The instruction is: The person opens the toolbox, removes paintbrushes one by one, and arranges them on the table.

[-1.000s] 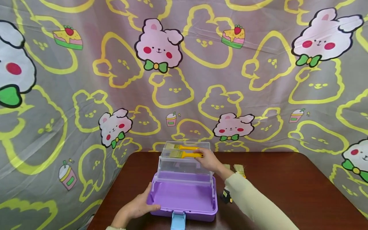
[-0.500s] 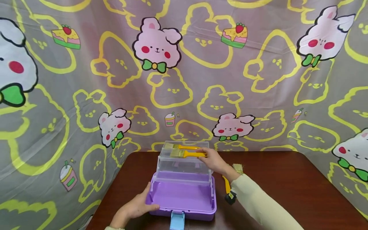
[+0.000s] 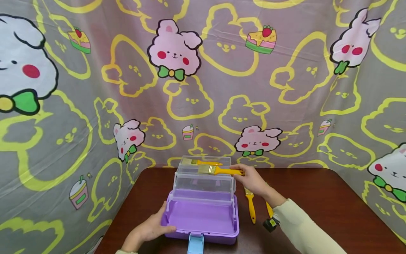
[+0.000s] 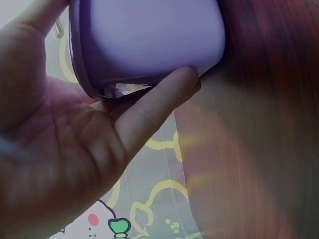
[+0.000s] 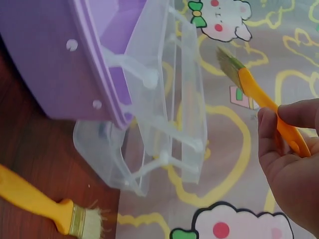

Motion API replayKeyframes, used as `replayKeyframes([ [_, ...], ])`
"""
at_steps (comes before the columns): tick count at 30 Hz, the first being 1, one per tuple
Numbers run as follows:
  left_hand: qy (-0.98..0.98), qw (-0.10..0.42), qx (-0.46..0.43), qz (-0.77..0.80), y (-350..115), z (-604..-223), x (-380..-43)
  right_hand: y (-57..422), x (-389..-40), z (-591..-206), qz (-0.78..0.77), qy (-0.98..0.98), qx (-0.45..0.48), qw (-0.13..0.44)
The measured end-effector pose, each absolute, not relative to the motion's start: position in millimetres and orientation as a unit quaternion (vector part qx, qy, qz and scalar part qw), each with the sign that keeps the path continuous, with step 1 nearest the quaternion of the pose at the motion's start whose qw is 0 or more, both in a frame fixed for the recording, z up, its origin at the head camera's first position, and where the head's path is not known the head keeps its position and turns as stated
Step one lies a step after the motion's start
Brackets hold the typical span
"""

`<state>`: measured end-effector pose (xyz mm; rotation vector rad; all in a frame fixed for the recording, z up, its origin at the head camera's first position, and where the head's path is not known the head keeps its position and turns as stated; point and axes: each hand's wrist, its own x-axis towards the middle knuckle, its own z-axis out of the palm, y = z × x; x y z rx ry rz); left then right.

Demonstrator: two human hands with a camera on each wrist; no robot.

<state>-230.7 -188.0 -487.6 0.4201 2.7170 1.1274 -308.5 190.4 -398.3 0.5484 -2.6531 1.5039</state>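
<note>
paintbrush [image 3: 221, 171], flat-bristled, smooth yellow handle [image 5: 256, 92] pinched in right fingers [image 5: 267, 134]; left fingers [image 4: 159, 102] spread against round-cornered purple box [image 3: 203, 216]

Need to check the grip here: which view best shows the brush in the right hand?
The right wrist view: the brush appears larger there, and you see the right hand pinching its handle. The head view shows it smaller, bristles pointing left. The left wrist view doesn't show it.

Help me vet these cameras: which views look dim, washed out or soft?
Left wrist: dim and hazy, the tabletop soft, upper-left corner washed out; right wrist: brighter, the held brush clearly outlined; head: fairly evenly lit, the purple box clear.
</note>
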Motion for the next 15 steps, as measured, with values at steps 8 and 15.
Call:
replayKeyframes([
  [8, 0.909, 0.089, 0.139, 0.382, -187, -487, -230, 219, -303, -401, 0.491, -0.858, 0.148, 0.033],
  [15, 0.909, 0.090, 0.135, 0.384, -187, -487, -231, 248, -301, -409, 0.490, -0.859, 0.144, 0.043],
])
